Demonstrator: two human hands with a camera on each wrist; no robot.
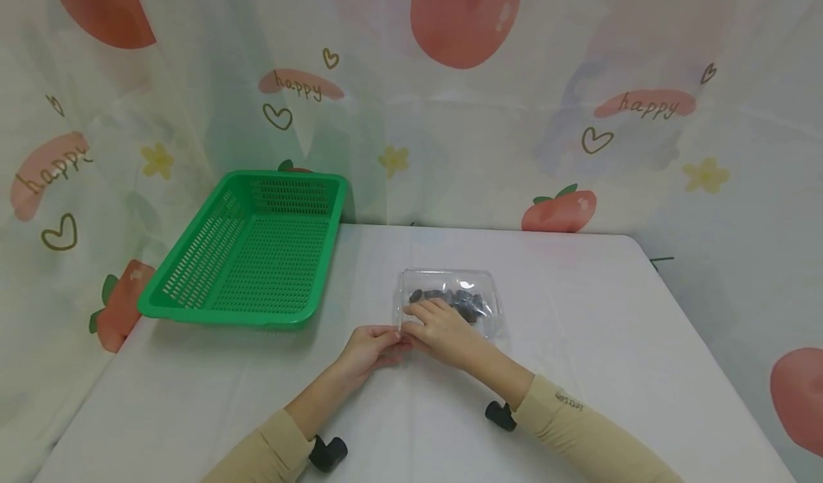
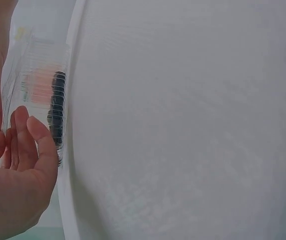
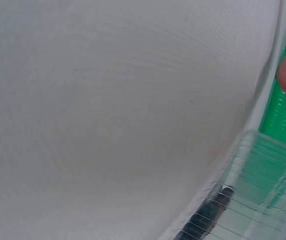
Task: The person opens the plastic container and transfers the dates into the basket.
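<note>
A clear plastic box (image 1: 444,281) lies on the white table, with several small dark pieces (image 1: 464,299) inside that look like dark grapes. At its near left corner, my left hand (image 1: 363,352) pinches the rim between thumb and fingers. My right hand (image 1: 445,334) reaches across the near side from the right, its fingertips bent onto the same corner. In the left wrist view, both hands' fingertips meet at the edge of the box (image 2: 37,55), and the row of dark pieces (image 2: 57,107) shows through the ribbed wall. A box corner (image 3: 253,142) appears in the right wrist view.
A green slatted basket (image 1: 273,261) with nothing in it stands at the left back of the white table (image 1: 579,304). Behind hangs a printed cloth (image 1: 463,126). Black devices (image 1: 329,454) sit at both wrists.
</note>
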